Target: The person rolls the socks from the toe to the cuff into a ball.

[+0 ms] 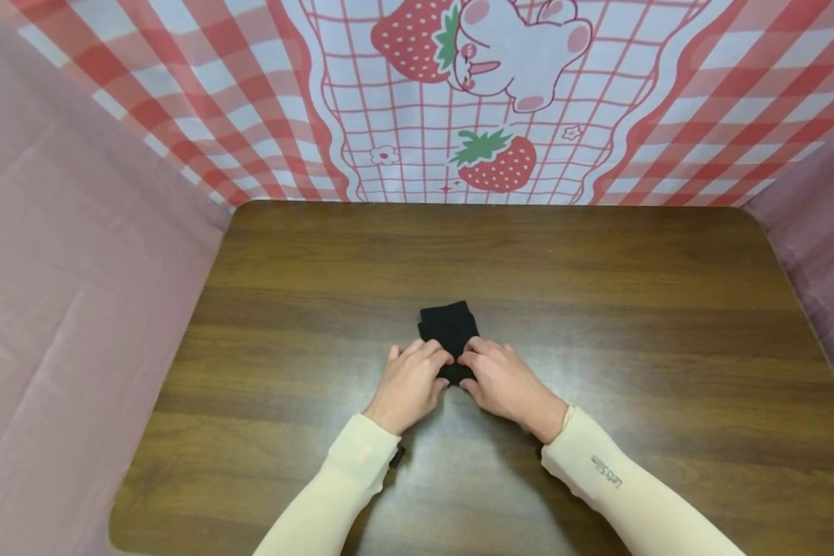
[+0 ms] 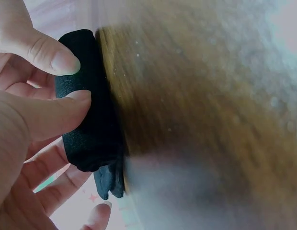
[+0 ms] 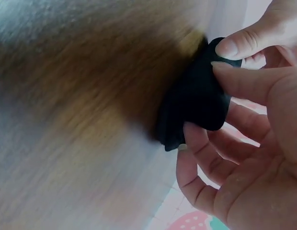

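A piece of black cloth (image 1: 449, 326) lies near the middle of the table, its near end turned over into a thick roll. My left hand (image 1: 406, 386) pinches the left part of that roll, thumb on the near side and fingers over the far side. On the right part, my right hand (image 1: 513, 388) grips in the same way, its fingertips close to the left hand's. The left wrist view shows the rolled cloth (image 2: 88, 139) with loose layered edges at its lower end. In the right wrist view, fingers curl round the dark cloth (image 3: 196, 93).
The brown wood-grain table (image 1: 598, 293) has rounded corners. Behind it hangs a red and white checked curtain (image 1: 250, 108) printed with strawberries. Plain pinkish cloth (image 1: 62, 270) hangs along the left side, and similar cloth (image 1: 816, 208) on the right.
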`<state>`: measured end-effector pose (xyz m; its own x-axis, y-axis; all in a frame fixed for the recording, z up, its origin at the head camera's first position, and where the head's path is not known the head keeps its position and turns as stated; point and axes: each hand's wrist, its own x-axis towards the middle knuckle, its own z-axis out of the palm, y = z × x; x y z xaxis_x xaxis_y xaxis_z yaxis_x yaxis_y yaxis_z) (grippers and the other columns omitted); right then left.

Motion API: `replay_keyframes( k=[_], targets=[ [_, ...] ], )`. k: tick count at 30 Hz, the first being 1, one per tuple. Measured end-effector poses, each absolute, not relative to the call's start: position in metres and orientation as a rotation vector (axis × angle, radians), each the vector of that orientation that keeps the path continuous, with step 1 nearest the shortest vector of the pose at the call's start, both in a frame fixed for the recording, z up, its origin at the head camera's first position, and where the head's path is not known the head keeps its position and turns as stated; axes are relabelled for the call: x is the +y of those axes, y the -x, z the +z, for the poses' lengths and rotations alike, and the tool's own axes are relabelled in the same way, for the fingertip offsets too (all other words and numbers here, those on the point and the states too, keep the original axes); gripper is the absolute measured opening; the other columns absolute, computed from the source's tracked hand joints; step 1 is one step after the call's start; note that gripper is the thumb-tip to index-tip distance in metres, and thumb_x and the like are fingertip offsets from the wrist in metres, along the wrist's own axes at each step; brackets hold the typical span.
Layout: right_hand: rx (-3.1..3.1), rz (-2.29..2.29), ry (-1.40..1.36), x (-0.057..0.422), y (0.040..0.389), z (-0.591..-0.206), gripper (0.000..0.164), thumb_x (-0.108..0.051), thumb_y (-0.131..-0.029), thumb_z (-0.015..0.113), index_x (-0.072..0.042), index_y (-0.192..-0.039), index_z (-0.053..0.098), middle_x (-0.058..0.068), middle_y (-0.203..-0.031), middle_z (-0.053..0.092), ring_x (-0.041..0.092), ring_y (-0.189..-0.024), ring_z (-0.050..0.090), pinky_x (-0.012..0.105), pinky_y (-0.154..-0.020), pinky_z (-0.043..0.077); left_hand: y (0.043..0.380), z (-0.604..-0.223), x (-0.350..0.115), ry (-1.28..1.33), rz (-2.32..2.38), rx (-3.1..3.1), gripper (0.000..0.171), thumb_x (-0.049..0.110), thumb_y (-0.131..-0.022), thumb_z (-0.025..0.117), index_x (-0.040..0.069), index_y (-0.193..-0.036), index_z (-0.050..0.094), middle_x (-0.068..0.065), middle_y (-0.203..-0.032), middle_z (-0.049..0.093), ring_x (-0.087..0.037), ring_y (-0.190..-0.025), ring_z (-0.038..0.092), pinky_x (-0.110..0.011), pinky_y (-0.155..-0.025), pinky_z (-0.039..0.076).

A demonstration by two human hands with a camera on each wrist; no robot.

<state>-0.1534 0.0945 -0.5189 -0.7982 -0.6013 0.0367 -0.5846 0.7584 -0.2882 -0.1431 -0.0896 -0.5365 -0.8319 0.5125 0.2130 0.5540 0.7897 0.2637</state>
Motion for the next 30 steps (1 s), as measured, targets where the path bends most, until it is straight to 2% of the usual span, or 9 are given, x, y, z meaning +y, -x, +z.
replay_keyframes(
  k=[6, 13, 19, 30],
  targets=[
    [2.883, -0.393, 0.972, 0.095, 0.1541, -0.5196, 0.031, -0.022, -0.082, 0.081, -0.003, -0.104, 0.071, 0.01, -0.097, 0.065, 0.028, -0.085, 0.062, 0.046, -0.07, 0.049, 0.1434, -0.5365, -0.0904, 0.839, -0.484, -2.859, 0.025, 0.02, -0.084, 0.081, 0.016, -0.107, 0.071, 0.005, -0.105, 0.065, -0.015, -0.096, 0.058, -0.038, -0.075, 0.038],
    [2.9, -0.389, 0.936, 0.0946, 0.1536, -0.5186, 0.034, -0.021, -0.079, 0.084, -0.005, -0.103, 0.066, 0.009, -0.096, 0.068, 0.026, -0.084, 0.062, 0.041, -0.067, 0.042, 0.1424, -0.5357, -0.09, 0.822, -0.466, -2.871, 0.025, 0.023, -0.086, 0.079, 0.017, -0.109, 0.072, 0.005, -0.104, 0.065, -0.015, -0.095, 0.058, -0.038, -0.074, 0.037],
    [2.905, -0.373, 0.915, 0.0938, 0.1526, -0.5178, 0.027, -0.019, -0.079, 0.083, -0.007, -0.098, 0.068, 0.006, -0.094, 0.068, 0.025, -0.084, 0.06, 0.037, -0.067, 0.038, 0.1412, -0.5348, -0.089, 0.811, -0.454, -2.88, 0.026, 0.025, -0.085, 0.08, 0.017, -0.108, 0.072, 0.005, -0.103, 0.065, -0.015, -0.094, 0.058, -0.038, -0.074, 0.038],
    [2.944, -0.358, 0.974, 0.0949, 0.1503, -0.5173, 0.019, -0.017, -0.08, 0.082, -0.006, -0.092, 0.072, 0.006, -0.091, 0.061, 0.025, -0.083, 0.053, 0.038, -0.066, 0.041, 0.1394, -0.5314, -0.0888, 0.836, -0.443, -2.854, 0.028, 0.022, -0.08, 0.083, 0.017, -0.105, 0.071, 0.005, -0.104, 0.064, -0.016, -0.095, 0.057, -0.039, -0.077, 0.038]
  ],
)
